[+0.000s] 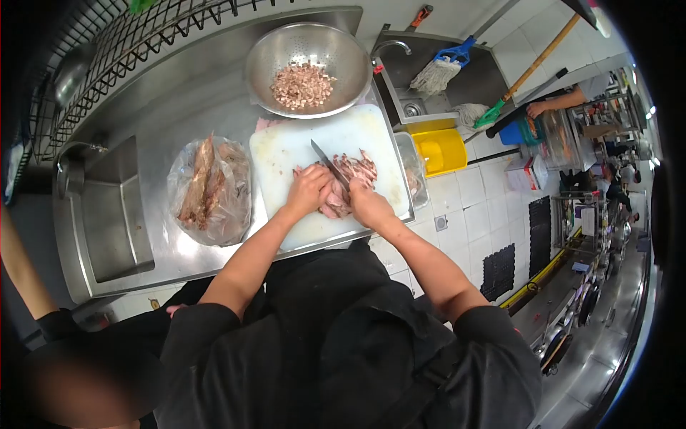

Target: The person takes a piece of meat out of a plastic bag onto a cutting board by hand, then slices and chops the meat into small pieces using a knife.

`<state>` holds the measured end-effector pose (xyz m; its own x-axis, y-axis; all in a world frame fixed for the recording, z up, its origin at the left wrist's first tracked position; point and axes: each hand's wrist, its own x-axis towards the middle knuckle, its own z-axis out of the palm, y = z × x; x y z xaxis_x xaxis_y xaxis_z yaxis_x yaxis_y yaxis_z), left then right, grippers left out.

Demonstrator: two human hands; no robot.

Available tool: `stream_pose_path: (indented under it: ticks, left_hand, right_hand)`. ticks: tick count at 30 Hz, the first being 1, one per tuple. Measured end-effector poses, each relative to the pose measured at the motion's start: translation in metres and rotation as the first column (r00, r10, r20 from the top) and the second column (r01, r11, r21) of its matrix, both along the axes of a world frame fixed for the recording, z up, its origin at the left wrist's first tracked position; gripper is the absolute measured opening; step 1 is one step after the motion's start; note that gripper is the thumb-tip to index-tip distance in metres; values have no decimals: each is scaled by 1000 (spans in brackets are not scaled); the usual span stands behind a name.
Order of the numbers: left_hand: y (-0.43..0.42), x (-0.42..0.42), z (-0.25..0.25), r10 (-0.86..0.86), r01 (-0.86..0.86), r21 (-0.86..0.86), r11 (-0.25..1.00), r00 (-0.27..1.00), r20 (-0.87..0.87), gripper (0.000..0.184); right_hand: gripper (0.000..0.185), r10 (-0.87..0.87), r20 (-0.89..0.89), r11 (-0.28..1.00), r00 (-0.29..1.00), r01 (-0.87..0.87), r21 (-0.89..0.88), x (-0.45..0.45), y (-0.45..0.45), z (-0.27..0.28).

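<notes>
A white cutting board point(279, 154) lies on the steel counter, with meat point(334, 202) and a pile of cut strips point(361, 166) on it. My left hand point(309, 187) presses down on the meat, its fingers bent over the piece. In my right hand point(371, 205) is a knife point(323, 156), its blade slanting up and left between the held meat and the cut strips. Behind the board stands a steel colander point(261, 68) holding small diced pieces of meat point(301, 87). Left of the board, a clear plastic bag point(239, 171) contains long pieces of brownish meat point(202, 179).
A steel sink point(118, 214) is at the left; another sink point(457, 75), with mops, stands behind right. A clear container point(412, 175) and a yellow bucket point(439, 151) are right of the board. Another person point(93, 350) is close at my left; a wire rack point(143, 53) hangs above.
</notes>
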<state>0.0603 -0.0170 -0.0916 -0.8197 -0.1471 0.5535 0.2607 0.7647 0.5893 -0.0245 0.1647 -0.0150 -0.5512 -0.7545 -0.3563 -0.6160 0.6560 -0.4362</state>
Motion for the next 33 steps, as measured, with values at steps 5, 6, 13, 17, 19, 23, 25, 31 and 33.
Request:
stream_pose_path:
  ticks: [5, 6, 13, 17, 19, 23, 25, 31, 33]
  left_hand:
    - [4, 7, 1, 65, -65, -75, 995, 998, -6, 18]
    - [5, 8, 0, 67, -67, -70, 995, 998, -3, 18]
    - [2, 7, -6, 41, -41, -53, 998, 999, 14, 18]
    - [0, 9, 1, 24, -26, -126, 992, 1000, -16, 15]
    - [4, 7, 0, 46, -49, -114, 992, 999, -24, 15]
    - [5, 9, -4, 87, -84, -93, 992, 996, 30, 14]
    - [7, 10, -10, 86, -81, -84, 993, 995, 47, 13]
    - [3, 11, -4, 139, -135, -184, 974, 990, 6, 15]
    - [7, 9, -5, 171, -178, -252, 951, 984, -49, 17]
  right_hand:
    - [23, 28, 18, 991, 999, -30, 132, 12, -2, 58]
    - [23, 29, 21, 990, 999, -32, 137, 14, 0, 53]
    - [24, -16, 25, 999, 1000, 17, -50, 2, 3, -20]
    - [25, 13, 19, 998, 1000, -14, 66, 1, -2, 32]
    - [25, 41, 39, 995, 998, -44, 86, 3, 6, 39]
    - [25, 10, 63, 1000, 998, -12, 26, 16, 4, 12]
    - [25, 14, 61, 999, 998, -17, 38, 14, -1, 1]
    - [29, 63, 43, 998, 997, -63, 10, -2, 1, 2]
    - [31, 53, 37, 995, 998, -55, 79, -3, 8, 23]
